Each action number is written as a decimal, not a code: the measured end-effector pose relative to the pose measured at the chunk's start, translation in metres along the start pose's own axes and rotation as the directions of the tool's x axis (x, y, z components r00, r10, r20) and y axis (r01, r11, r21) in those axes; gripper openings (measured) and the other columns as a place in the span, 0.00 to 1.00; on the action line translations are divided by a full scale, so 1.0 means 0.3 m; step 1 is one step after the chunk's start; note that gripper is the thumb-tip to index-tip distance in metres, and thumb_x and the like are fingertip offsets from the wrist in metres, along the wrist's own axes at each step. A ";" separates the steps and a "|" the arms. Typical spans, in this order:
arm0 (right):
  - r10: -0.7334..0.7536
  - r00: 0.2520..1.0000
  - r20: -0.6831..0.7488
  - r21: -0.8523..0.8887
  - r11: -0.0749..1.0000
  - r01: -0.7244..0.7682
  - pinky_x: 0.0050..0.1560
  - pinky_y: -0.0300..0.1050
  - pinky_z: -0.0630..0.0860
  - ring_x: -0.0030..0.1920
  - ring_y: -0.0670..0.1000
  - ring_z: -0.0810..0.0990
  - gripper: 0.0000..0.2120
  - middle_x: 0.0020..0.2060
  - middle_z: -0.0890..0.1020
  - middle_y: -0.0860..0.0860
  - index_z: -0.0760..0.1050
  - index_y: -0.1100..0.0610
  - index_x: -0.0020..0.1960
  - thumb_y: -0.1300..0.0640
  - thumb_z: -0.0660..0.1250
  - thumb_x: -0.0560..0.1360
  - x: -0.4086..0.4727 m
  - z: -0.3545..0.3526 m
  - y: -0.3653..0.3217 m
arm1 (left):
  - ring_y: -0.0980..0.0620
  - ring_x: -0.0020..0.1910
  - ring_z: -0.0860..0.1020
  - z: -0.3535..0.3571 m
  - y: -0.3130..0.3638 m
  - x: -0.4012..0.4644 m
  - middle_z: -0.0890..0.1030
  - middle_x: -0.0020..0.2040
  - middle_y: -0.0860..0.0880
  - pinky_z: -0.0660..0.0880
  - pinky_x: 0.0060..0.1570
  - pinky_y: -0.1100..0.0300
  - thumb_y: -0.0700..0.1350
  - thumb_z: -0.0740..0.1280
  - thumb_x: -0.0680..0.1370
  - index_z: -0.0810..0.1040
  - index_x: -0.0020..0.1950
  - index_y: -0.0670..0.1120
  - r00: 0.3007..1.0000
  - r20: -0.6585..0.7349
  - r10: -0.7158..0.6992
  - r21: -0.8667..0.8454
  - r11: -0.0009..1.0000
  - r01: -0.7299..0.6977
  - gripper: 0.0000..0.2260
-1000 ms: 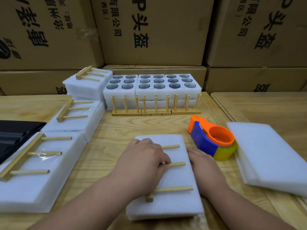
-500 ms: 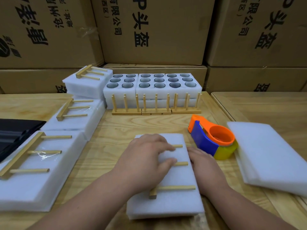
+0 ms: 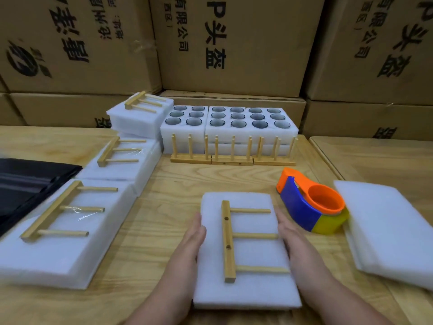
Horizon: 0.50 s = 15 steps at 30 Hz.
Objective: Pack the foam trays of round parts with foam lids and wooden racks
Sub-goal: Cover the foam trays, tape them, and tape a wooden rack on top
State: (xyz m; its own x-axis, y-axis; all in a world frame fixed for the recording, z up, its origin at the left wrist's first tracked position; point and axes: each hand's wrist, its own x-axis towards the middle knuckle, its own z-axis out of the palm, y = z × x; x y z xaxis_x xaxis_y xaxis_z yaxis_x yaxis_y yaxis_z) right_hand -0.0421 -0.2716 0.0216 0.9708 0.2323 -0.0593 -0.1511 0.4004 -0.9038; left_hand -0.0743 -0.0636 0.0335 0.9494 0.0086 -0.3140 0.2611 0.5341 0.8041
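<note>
Foam trays [image 3: 228, 124] hold round parts [image 3: 238, 123]; left grip [image 3: 194, 233], right grip [image 3: 289, 235] flat, open-fingered, against lidded tray [image 3: 246, 289] sides; rack [image 3: 228, 240] atop.

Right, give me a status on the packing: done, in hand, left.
Done: three lidded packs with wooden racks on top along the left. In hand: the left hand and right hand flank the front pack, rack laid on its lid. Left: the open trays of round parts at the back, with upright racks.

bare table [image 3: 178, 181] ahead, tape dispenser [image 3: 311, 207] crowding right, foam packs [image 3: 68, 231] lining left
</note>
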 end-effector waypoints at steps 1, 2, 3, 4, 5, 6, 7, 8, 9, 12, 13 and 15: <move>0.016 0.999 0.032 0.032 0.999 -0.017 0.60 0.57 0.80 0.67 0.56 0.80 0.23 0.68 0.80 0.51 0.71 0.46 0.75 0.61 0.54 0.83 -0.002 0.018 0.003 | 0.52 0.60 0.83 -0.008 -0.010 0.005 0.82 0.65 0.54 0.77 0.61 0.49 0.53 0.68 0.72 0.78 0.68 0.56 1.000 -0.001 0.014 0.014 1.000 -0.014 0.24; 0.033 0.999 0.017 0.021 0.999 -0.033 0.56 0.55 0.81 0.65 0.55 0.81 0.23 0.67 0.81 0.50 0.70 0.44 0.74 0.61 0.54 0.83 0.001 0.024 0.002 | 0.51 0.63 0.82 -0.016 -0.013 0.009 0.81 0.67 0.54 0.74 0.64 0.47 0.50 0.67 0.74 0.75 0.70 0.57 1.000 0.011 0.018 0.030 0.999 -0.018 0.23; 0.035 0.999 -0.024 -0.012 0.999 -0.035 0.53 0.53 0.81 0.63 0.55 0.82 0.24 0.65 0.82 0.49 0.71 0.43 0.74 0.61 0.54 0.83 0.008 0.025 -0.001 | 0.50 0.64 0.81 -0.017 -0.014 0.016 0.81 0.67 0.55 0.73 0.66 0.47 0.46 0.64 0.77 0.74 0.72 0.57 0.999 0.030 0.025 0.069 0.997 -0.027 0.23; 0.028 0.998 -0.063 -0.047 0.998 -0.031 0.52 0.52 0.81 0.62 0.54 0.83 0.24 0.64 0.83 0.48 0.71 0.42 0.74 0.61 0.54 0.83 0.016 0.024 -0.007 | 0.49 0.64 0.81 -0.010 -0.010 0.015 0.81 0.67 0.55 0.73 0.65 0.47 0.42 0.60 0.79 0.73 0.73 0.58 0.999 0.031 0.032 0.112 0.993 -0.035 0.23; 0.027 0.996 -0.086 -0.069 0.997 -0.033 0.51 0.50 0.81 0.61 0.53 0.84 0.24 0.63 0.83 0.47 0.72 0.43 0.73 0.61 0.54 0.83 0.027 0.019 -0.011 | 0.49 0.63 0.81 -0.007 -0.009 0.027 0.81 0.66 0.55 0.75 0.63 0.48 0.39 0.57 0.80 0.72 0.74 0.58 0.999 0.026 0.039 0.156 0.987 -0.043 0.24; 0.032 0.996 -0.089 -0.065 0.997 -0.038 0.48 0.48 0.82 0.59 0.52 0.84 0.23 0.62 0.84 0.47 0.72 0.42 0.72 0.61 0.54 0.83 0.038 0.018 -0.017 | 0.50 0.61 0.82 -0.002 -0.008 0.037 0.82 0.65 0.56 0.76 0.60 0.49 0.38 0.56 0.80 0.72 0.74 0.59 0.999 0.015 0.048 0.182 0.982 -0.050 0.25; 0.044 0.996 -0.080 -0.037 0.998 -0.047 0.47 0.47 0.83 0.58 0.52 0.85 0.23 0.62 0.84 0.47 0.73 0.42 0.71 0.61 0.54 0.83 0.044 0.020 -0.023 | 0.50 0.59 0.83 0.007 -0.005 0.044 0.83 0.63 0.56 0.77 0.56 0.50 0.37 0.55 0.80 0.72 0.73 0.59 0.999 0.012 0.048 0.173 0.984 -0.049 0.25; 0.057 0.996 -0.073 -0.004 0.998 -0.058 0.47 0.48 0.83 0.58 0.52 0.85 0.22 0.62 0.84 0.47 0.73 0.41 0.71 0.60 0.55 0.83 0.050 0.024 -0.028 | 0.50 0.58 0.84 0.013 -0.005 0.051 0.84 0.62 0.56 0.77 0.54 0.51 0.37 0.55 0.80 0.73 0.72 0.59 0.999 0.002 0.045 0.158 0.986 -0.045 0.25; 0.067 0.995 -0.077 0.017 0.998 -0.066 0.50 0.50 0.83 0.59 0.52 0.85 0.22 0.62 0.84 0.46 0.72 0.40 0.72 0.58 0.55 0.83 0.057 0.024 -0.029 | 0.50 0.57 0.84 0.016 -0.005 0.056 0.84 0.61 0.56 0.78 0.53 0.51 0.37 0.55 0.80 0.73 0.72 0.59 0.999 -0.010 0.039 0.140 0.989 -0.037 0.25; 0.082 0.987 -0.137 -0.030 0.996 -0.087 0.62 0.56 0.77 0.62 0.51 0.83 0.23 0.66 0.81 0.43 0.68 0.40 0.76 0.57 0.57 0.83 0.068 0.009 -0.028 | 0.49 0.55 0.85 0.017 -0.006 0.060 0.84 0.60 0.57 0.79 0.50 0.51 0.38 0.55 0.80 0.72 0.72 0.62 0.999 -0.025 0.025 0.108 0.994 -0.022 0.26; 0.077 0.986 -0.147 -0.052 0.995 -0.085 0.60 0.55 0.78 0.62 0.50 0.83 0.23 0.65 0.82 0.43 0.69 0.40 0.75 0.58 0.58 0.83 0.067 0.009 -0.029 | 0.50 0.55 0.85 0.017 -0.006 0.060 0.84 0.60 0.58 0.79 0.48 0.52 0.38 0.55 0.80 0.72 0.72 0.63 0.999 -0.024 0.027 0.114 0.993 -0.024 0.26; 0.054 0.988 -0.144 -0.087 0.994 -0.067 0.53 0.51 0.81 0.60 0.51 0.84 0.22 0.62 0.83 0.44 0.72 0.39 0.72 0.59 0.58 0.83 0.063 0.015 -0.037 | 0.50 0.54 0.85 0.016 -0.007 0.063 0.84 0.60 0.58 0.79 0.46 0.54 0.38 0.55 0.81 0.72 0.71 0.64 0.998 -0.039 0.040 0.133 0.990 -0.034 0.26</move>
State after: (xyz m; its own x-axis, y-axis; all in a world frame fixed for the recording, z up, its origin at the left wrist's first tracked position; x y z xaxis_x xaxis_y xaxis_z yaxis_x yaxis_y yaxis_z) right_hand -0.0228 -0.2677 0.0322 0.9780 0.1235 -0.1683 -0.1988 0.3052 -0.9313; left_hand -0.0560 -0.0687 0.0282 0.9515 0.0628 -0.3011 0.2493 0.4159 0.8746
